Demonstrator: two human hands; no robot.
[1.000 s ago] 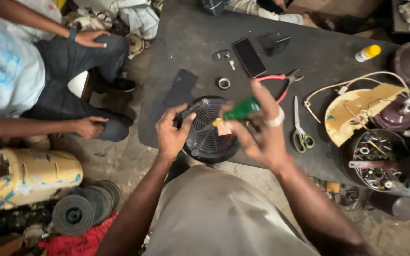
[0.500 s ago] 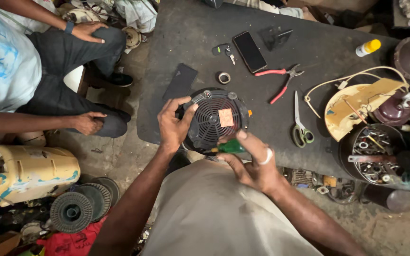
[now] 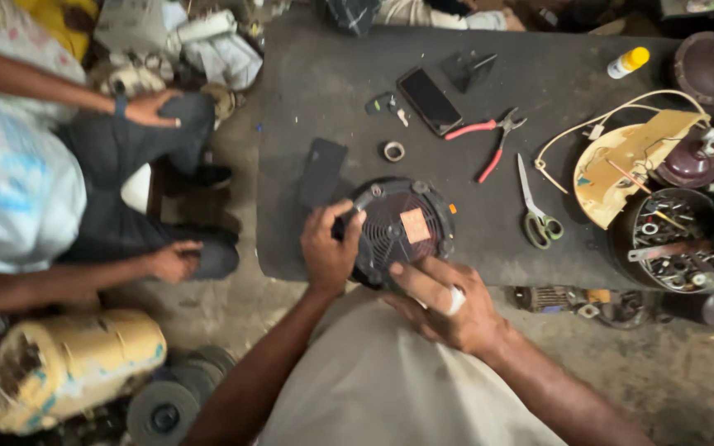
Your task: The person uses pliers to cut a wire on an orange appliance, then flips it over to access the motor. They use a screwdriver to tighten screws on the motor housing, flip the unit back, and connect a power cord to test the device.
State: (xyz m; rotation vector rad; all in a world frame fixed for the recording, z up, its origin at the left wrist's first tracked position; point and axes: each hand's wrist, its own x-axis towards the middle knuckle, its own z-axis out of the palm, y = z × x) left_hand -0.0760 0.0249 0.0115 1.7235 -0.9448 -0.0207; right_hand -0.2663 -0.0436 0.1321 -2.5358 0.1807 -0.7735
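Gone from sight is the green-handled tool the right hand [image 3: 448,307] carried a moment ago — that hand now lies at the near rim of the round black vented fan housing [image 3: 402,231], fingers part-curled; whether they hide anything, I cannot tell. Left hand [image 3: 330,249] grips the housing's left edge at the dark table's [image 3: 332,74] front. Red-handled pliers [image 3: 489,140] lie beyond — untouched.

head cam | looks steeply down, close over dark worktable [image 3: 332,74] (single view, nothing shared)
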